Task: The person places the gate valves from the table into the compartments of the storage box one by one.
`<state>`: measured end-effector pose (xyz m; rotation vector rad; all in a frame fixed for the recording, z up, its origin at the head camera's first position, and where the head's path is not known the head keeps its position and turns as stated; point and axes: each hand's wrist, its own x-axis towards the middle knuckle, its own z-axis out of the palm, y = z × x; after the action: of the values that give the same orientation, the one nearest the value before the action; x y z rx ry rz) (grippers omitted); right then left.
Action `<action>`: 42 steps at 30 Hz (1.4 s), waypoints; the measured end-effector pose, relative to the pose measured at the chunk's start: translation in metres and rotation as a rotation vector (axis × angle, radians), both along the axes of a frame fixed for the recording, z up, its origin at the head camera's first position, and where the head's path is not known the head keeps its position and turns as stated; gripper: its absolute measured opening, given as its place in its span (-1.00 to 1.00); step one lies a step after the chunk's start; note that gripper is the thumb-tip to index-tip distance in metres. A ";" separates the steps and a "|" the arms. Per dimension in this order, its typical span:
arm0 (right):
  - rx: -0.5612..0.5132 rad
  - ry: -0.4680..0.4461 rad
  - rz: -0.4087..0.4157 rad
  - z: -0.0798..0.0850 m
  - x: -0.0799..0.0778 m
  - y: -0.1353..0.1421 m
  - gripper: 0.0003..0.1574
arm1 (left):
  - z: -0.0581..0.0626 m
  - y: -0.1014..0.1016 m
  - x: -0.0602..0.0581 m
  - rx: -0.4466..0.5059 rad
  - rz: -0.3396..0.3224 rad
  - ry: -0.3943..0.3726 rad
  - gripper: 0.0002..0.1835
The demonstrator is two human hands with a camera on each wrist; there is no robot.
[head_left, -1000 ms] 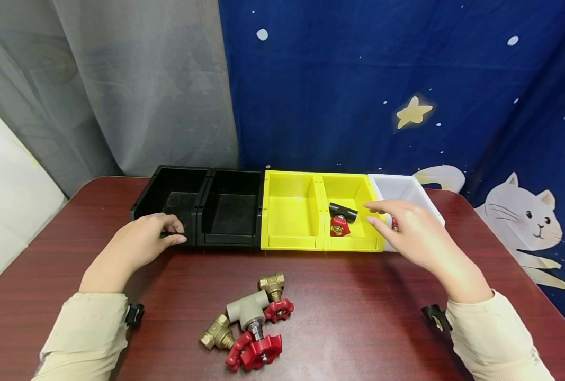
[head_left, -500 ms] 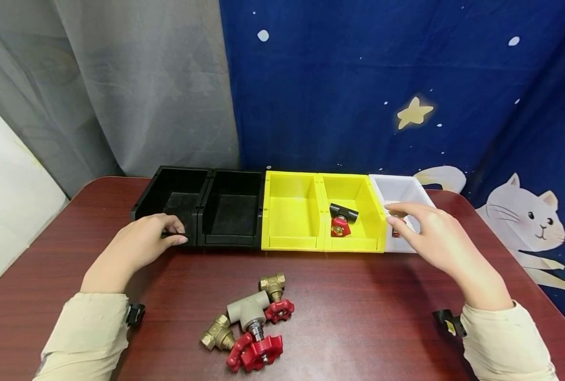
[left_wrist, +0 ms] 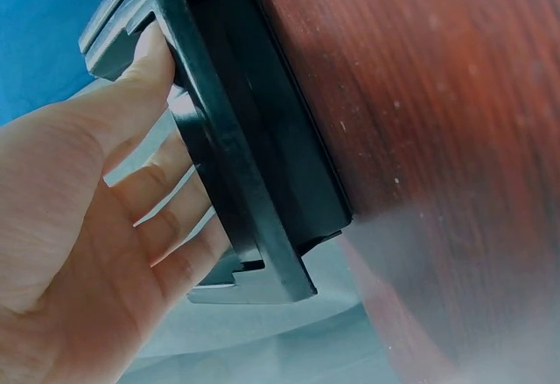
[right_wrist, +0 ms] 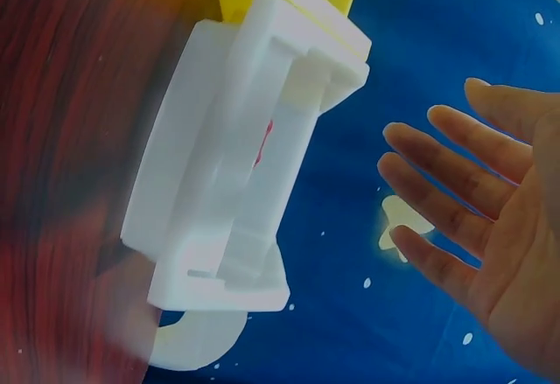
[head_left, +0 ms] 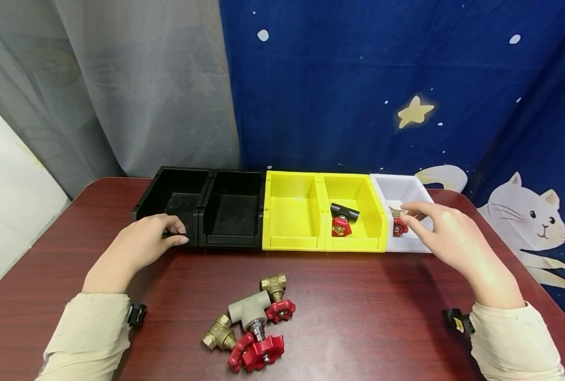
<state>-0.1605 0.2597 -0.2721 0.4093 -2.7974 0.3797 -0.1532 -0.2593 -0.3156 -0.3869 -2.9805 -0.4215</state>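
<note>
My left hand [head_left: 141, 243] is at the front of the leftmost black bin [head_left: 177, 198]. In the left wrist view, its thumb lies along the bin's front lip [left_wrist: 214, 130] and the other fingers pass behind it, so it grips that edge. Above the white bin [right_wrist: 219, 157], my right hand [head_left: 446, 238] holds nothing, its fingers extended and apart in the right wrist view. A brass valve with a red handwheel [head_left: 399, 226] lies in the white bin, close to the right fingertips in the head view; the hand partly covers the bin.
A black tee valve with a red handle [head_left: 343, 217] lies in the right yellow bin [head_left: 358, 244]. Beside the left yellow bin [head_left: 292, 211] is another black bin [head_left: 232, 206]. On the table, brass valves [head_left: 219, 333] surround a grey tee valve [head_left: 250, 309].
My right hand has moved right, from beside the right yellow bin to over the white bin, uncovering the valve there. The left hand stays on the black bin's edge.
</note>
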 end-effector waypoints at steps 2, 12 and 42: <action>0.006 -0.007 -0.005 -0.002 -0.001 0.003 -0.55 | 0.000 0.000 0.000 0.001 0.000 -0.001 -0.86; 0.037 -0.126 0.005 -0.015 -0.006 0.016 -0.60 | 0.000 -0.002 0.000 0.003 -0.012 0.003 -0.84; 0.047 -0.121 -0.028 -0.041 -0.017 0.012 -0.90 | 0.060 0.013 0.036 -0.011 0.132 0.231 -0.81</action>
<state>-0.1775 0.2721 -0.3126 0.3681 -2.9315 0.3435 -0.1177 -0.2466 -0.2560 -0.2207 -2.7643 -0.3227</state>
